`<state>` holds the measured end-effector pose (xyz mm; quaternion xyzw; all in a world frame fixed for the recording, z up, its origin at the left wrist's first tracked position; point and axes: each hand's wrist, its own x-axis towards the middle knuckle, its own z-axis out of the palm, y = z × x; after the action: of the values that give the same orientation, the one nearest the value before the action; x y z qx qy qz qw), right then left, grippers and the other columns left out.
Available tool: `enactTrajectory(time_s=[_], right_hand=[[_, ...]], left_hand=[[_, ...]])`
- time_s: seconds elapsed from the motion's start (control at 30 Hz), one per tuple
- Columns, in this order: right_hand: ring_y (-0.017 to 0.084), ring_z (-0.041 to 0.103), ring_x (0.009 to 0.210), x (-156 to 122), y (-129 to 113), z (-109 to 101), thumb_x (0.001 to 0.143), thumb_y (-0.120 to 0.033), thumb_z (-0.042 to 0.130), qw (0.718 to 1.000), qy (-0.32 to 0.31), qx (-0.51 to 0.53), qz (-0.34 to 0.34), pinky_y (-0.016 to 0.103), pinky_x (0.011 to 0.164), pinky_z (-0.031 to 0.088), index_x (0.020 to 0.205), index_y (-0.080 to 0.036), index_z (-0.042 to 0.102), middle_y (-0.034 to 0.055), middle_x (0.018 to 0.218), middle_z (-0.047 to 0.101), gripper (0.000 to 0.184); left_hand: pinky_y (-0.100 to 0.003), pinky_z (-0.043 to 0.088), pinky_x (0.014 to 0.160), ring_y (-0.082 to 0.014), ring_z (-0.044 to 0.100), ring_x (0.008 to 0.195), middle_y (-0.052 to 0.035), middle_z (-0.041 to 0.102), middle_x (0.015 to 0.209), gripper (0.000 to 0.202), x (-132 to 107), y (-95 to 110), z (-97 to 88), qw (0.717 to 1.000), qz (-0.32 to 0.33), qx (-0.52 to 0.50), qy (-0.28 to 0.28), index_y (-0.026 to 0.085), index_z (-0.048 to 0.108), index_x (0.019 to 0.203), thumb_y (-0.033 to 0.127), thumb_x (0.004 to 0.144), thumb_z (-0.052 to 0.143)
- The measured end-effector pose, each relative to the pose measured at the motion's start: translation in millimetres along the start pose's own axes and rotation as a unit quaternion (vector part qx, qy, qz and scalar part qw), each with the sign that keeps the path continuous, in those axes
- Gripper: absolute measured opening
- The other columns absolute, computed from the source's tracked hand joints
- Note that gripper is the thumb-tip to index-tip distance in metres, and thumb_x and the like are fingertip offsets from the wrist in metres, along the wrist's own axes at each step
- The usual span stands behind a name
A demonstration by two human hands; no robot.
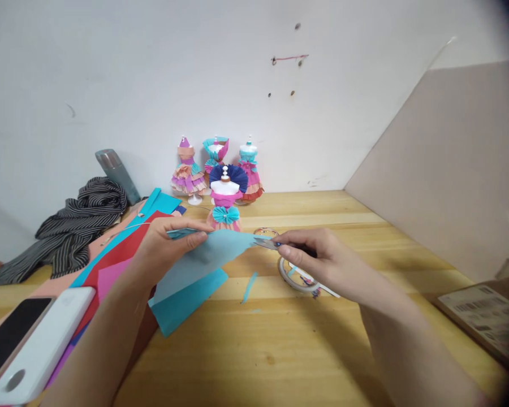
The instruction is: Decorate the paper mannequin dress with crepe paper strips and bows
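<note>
My left hand [169,243] pinches the upper edge of a light blue sheet of paper [207,254], holding it above the table. Part of the paper hangs down as a darker turquoise fold or second layer [190,302]. My right hand [318,257] is closed around scissors [265,243], whose blades lie at the paper's right end. Their handles are mostly hidden in my fingers. Beneath, on the wood, lies a thin blue paper strip [249,287]. Close under my right hand is a white tape roll [294,277] with small bits inside it.
Several small mannequins in paper dresses stand at the back, the nearest with a navy collar [233,176]. Coloured paper sheets [123,249], a phone [14,333], a white device [46,345], striped cloth [85,220] and a bottle [117,172] lie left. A cardboard box [483,316] sits right.
</note>
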<state>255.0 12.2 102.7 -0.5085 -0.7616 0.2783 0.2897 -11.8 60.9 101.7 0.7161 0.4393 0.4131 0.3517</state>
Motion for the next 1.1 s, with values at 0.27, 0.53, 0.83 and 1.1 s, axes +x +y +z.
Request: enactTrajectory(time_s=[0.27, 0.53, 0.83, 1.1], right_hand=[[0.011, 0.035, 0.053, 1.5, 0.1, 2.5, 0.088, -0.043, 0.046, 1.0, -0.001, 0.016, -0.009, 0.025, 0.048, 0.027, 0.079, -0.015, 0.067, -0.0008, 0.059, 0.044, 0.036], [0.013, 0.039, 0.052, -0.1, -0.3, 1.3, 0.088, -0.044, 0.046, 1.0, -0.003, 0.009, 0.004, 0.026, 0.05, 0.031, 0.083, -0.017, 0.069, 0.0002, 0.059, 0.051, 0.036], [0.011, 0.037, 0.051, -0.7, -0.3, -2.3, 0.085, -0.05, 0.05, 0.997, -0.049, 0.05, 0.013, 0.025, 0.047, 0.03, 0.069, -0.016, 0.064, -0.0018, 0.056, 0.042, 0.04], [0.009, 0.037, 0.045, -1.7, -0.4, 1.1, 0.083, -0.05, 0.057, 0.992, -0.049, 0.112, 0.034, 0.023, 0.041, 0.032, 0.078, -0.016, 0.07, -0.0025, 0.054, 0.043, 0.037]], left_hand=[[-0.028, 0.056, 0.075, -0.0205, 0.07, 0.083, -0.0033, 0.076, 0.086, 0.012, 0.2, 0.5, 0.3, 1.0, 0.024, 0.001, -0.014, 0.024, 0.077, 0.08, 0.032, 0.073, 0.072], [-0.028, 0.056, 0.072, -0.0212, 0.07, 0.082, -0.0036, 0.076, 0.085, 0.01, -0.8, 1.3, -1.6, 1.0, 0.025, 0.003, -0.011, 0.024, 0.078, 0.079, 0.029, 0.073, 0.072], [-0.025, 0.055, 0.07, -0.0183, 0.069, 0.078, -0.001, 0.076, 0.083, 0.008, -2.4, 2.0, -3.9, 0.999, 0.035, 0.007, -0.01, 0.025, 0.078, 0.078, 0.027, 0.073, 0.072], [-0.027, 0.057, 0.068, -0.0204, 0.07, 0.079, -0.0033, 0.076, 0.083, 0.008, -1.8, 3.6, -1.8, 0.999, 0.04, 0.002, -0.033, 0.024, 0.078, 0.078, 0.027, 0.073, 0.072]])
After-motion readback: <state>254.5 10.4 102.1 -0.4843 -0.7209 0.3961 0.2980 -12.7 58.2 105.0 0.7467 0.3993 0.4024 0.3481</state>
